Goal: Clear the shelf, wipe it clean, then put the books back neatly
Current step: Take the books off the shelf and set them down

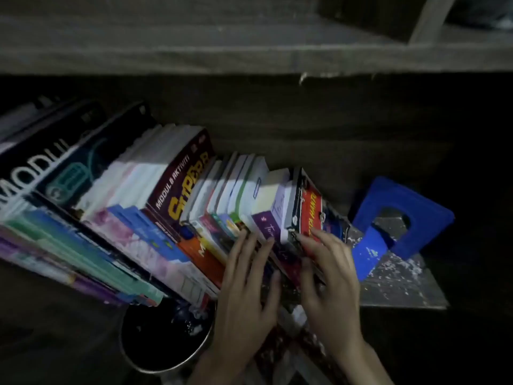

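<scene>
Row of books (172, 190) leans on the shelf (402, 284). Left hand (247, 284) and right hand (330, 276): no grip closed, fingers flat on the rightmost spines, right hand on the red book (312, 209). Blue bookend (402, 215) just beside.

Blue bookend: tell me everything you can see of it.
The blue bookend looks like thin painted sheet metal bent into an L. Its upright plate has rounded corners and an arched cut-out. The tongue cut from it lies flat on the speckled shelf, pointing toward the books. It stands at the right end of the row, apart from the last book, the red-and-black book. The right hand is close beside the tongue; contact is unclear.
</scene>
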Tool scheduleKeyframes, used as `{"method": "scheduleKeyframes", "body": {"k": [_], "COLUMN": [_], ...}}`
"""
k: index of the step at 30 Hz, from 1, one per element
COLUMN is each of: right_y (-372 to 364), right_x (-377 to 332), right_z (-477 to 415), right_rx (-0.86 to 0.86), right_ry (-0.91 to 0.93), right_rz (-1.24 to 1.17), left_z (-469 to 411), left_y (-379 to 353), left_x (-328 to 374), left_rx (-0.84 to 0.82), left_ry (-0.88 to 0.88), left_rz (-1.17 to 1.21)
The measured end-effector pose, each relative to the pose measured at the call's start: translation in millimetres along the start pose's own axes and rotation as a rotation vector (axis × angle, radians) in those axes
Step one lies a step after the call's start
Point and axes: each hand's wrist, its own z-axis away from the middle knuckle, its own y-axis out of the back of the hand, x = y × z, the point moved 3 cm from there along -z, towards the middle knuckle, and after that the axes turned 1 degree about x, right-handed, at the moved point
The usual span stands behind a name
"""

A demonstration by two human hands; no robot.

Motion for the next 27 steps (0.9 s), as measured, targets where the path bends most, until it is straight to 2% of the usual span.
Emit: {"method": "scheduleKeyframes", "body": {"k": [7,14,21,25,27], "right_y": [-2.1,-9.3,-14.2,-20.7,-24.8], "right_x": [9.2,8.4,10.4,16.7,18.9], "right_z": [21.5,16.1,12.2,15.6,19.2], "right_rx": [0.030,-0.070,-0.091,-0.222,-0.274], "right_ry": [-0.062,-0.252,-0.287,-0.336,-0.328], "right_rz": [0.021,0.076,0.125,0.189,0.242], "left_z": [16.7,1.4,-22.9,-31.6,-34.3], "left_y": [3.2,12.5,10.2,2.2,-0.8], "left_x": [2.2,20.8,24.7,20.3,22.2], "left_rx": [0.013,-0.011,-0.076,-0.187,-0.170], "left_ry": [0.011,0.071,0.119,0.168,0.162], "left_rz": [0.039,0.028,-0.080,-0.161,-0.180]}}
